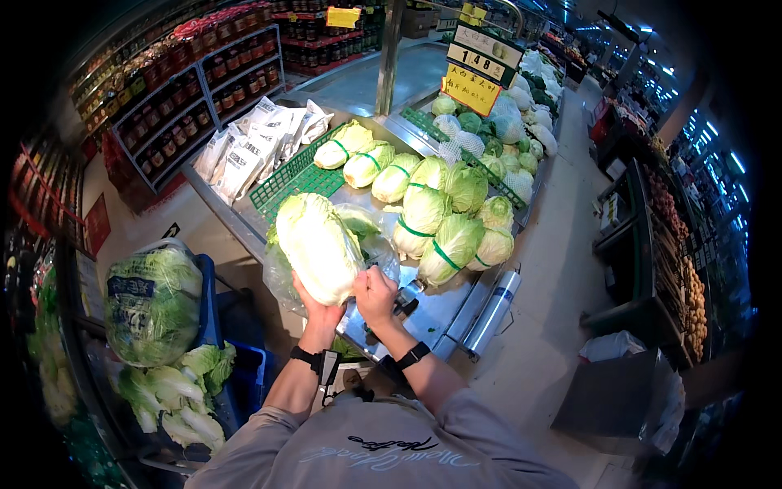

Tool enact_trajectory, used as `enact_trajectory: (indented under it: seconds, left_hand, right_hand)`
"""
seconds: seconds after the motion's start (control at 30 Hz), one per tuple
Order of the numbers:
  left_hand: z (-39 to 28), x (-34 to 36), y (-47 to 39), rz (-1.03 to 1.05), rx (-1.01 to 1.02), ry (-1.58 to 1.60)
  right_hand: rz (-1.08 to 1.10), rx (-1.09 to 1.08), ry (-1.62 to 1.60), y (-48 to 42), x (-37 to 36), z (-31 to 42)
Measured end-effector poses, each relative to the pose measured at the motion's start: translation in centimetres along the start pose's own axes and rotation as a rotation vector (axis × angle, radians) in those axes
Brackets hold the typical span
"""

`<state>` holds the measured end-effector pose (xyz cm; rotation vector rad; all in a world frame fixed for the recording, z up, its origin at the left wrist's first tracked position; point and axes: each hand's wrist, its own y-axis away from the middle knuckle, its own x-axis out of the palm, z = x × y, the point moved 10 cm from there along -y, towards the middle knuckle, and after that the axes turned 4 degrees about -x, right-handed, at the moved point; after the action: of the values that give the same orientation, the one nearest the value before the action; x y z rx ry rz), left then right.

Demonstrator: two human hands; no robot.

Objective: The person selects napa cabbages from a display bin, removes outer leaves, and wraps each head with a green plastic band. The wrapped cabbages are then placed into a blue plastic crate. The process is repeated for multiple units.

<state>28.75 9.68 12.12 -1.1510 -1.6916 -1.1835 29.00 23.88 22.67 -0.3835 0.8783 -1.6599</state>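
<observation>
A pale napa cabbage, without a green band on its visible side, is held over the near end of the metal display table. My left hand supports it from below at its lower left. At the lower right edge, the fingers of my right hand are curled tight against the cabbage; anything pinched inside them is hidden. Behind the cabbage lies a clear plastic bag with green leaves in it. Several banded napa cabbages lie in rows just beyond my right hand.
A green plastic crate and white printed bags lie at the table's far left. Bagged cabbage and loose leaves fill the left side. A film roll is mounted along the right edge. A price sign stands behind.
</observation>
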Motion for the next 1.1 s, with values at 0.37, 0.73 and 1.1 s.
enact_trajectory:
  seconds: [0.37,0.73,1.1]
  left_hand:
    - [-2.0,0.0,0.3,-0.065,0.077,0.029]
    - [-4.4,-0.6,0.4,-0.002,0.164,-0.008]
    - [-7.4,-2.2,0.8,0.048,0.213,0.032]
  right_hand:
    - [-0.137,0.516,-0.155,2.7,3.0,-4.6]
    - [-0.189,1.343,-0.975,7.7,8.4,-8.0]
    - [-0.146,1.56,-1.301,8.9,12.3,-9.8]
